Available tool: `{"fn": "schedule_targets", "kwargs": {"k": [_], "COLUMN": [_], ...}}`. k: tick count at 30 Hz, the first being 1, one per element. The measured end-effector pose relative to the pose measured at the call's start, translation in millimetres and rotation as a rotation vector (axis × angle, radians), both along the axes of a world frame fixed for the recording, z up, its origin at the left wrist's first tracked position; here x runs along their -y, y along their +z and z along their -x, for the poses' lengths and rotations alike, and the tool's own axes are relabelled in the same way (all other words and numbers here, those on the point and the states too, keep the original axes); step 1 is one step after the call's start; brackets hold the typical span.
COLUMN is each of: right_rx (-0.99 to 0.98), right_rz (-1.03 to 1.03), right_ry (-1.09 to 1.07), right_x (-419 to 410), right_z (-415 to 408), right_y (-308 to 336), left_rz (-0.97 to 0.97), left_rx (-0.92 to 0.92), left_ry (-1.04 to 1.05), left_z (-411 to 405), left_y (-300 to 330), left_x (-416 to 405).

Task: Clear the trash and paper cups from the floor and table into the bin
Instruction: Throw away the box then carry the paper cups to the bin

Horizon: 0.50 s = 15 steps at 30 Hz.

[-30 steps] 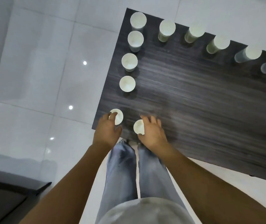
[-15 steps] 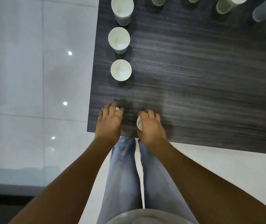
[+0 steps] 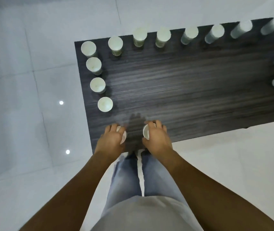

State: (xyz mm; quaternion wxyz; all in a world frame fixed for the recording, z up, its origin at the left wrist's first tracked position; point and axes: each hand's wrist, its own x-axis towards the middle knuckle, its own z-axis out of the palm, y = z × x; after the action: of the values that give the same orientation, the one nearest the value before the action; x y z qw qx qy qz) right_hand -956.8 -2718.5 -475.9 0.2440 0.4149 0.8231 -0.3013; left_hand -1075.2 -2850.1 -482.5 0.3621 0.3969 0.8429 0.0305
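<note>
Right at the near edge of the dark wood-grain worktop [image 3: 199,90], two white paper cups are in hand: the left hand [image 3: 111,140] is wrapped around the left cup [image 3: 123,135], and the right hand [image 3: 156,137] is closed around the right cup [image 3: 146,134], the two a short gap apart. Beyond them more upright paper cups line the worktop's rim, the nearest cup [image 3: 105,104] on the left side, a row along the far edge and two blurred ones at the right. White floor tiles [image 3: 32,114] surround it.

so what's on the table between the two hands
Nothing: in the head view only bare, shadowed table lies between the left hand and right hand, each holding a cup.
</note>
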Motion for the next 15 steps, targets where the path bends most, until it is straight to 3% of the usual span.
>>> {"fn": "schedule_targets", "kwargs": {"k": [7,15], "right_rx": [-0.063,-0.136], "right_rz": [-0.121,-0.218], "right_ry": [-0.267,-0.655], "right_x": [-28.0,-39.1], "right_z": [-84.8,-247.5], "right_y": [73.9,132.3], "left_rz": [-0.099,-0.095], "left_rx": [0.011,0.006], "left_ry": [-0.227,-0.611], "left_z": [-41.7,-181.5], "left_y": [75.8,137.3], "left_x": [-73.0,-155.0]}}
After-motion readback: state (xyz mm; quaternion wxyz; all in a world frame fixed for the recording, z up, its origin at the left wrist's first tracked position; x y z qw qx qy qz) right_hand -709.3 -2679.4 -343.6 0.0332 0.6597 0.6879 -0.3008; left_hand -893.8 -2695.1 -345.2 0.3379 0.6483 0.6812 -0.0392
